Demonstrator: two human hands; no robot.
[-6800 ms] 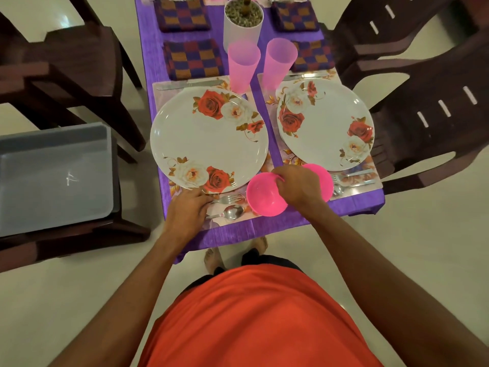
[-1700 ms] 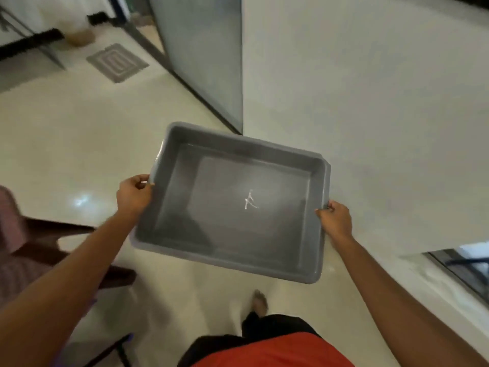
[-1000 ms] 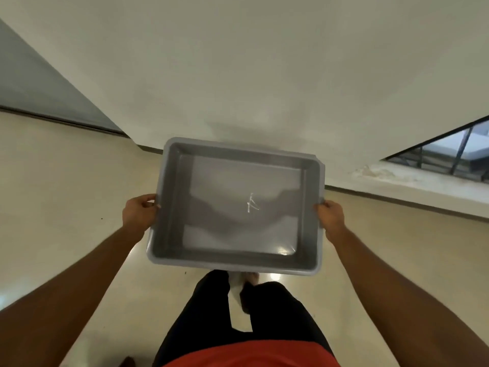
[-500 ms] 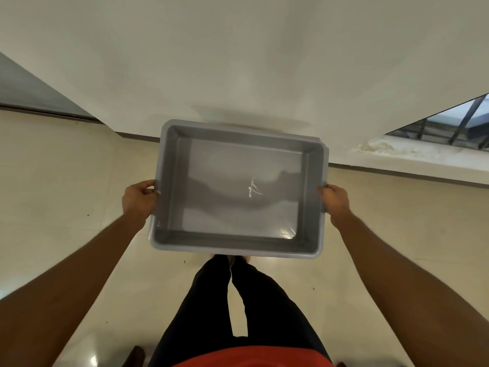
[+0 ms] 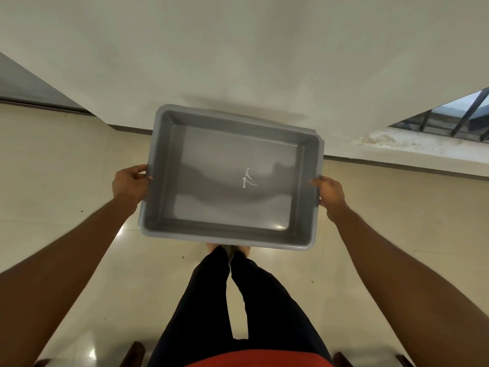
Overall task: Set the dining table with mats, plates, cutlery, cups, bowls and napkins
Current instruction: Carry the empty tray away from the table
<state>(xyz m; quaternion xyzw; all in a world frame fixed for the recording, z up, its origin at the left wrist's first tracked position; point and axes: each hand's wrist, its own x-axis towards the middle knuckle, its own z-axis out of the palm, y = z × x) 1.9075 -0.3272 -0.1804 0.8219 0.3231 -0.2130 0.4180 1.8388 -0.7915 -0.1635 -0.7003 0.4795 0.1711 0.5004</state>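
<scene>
2 hands held the empty grey tub (image 5: 225,235) level above the tiled floor (image 5: 66,181), close to the wall (image 5: 238,49). It wanted setting down flat, both sides together, I judged. Well apart, the left hand (image 5: 129,185) gripped its left edge and the right hand (image 5: 329,193) its right edge, fingers curled round the rim.

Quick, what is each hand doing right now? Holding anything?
Left hand: grips the left rim of the grey tray.
Right hand: grips the tray's right rim.
The tray has nothing in it.
</scene>
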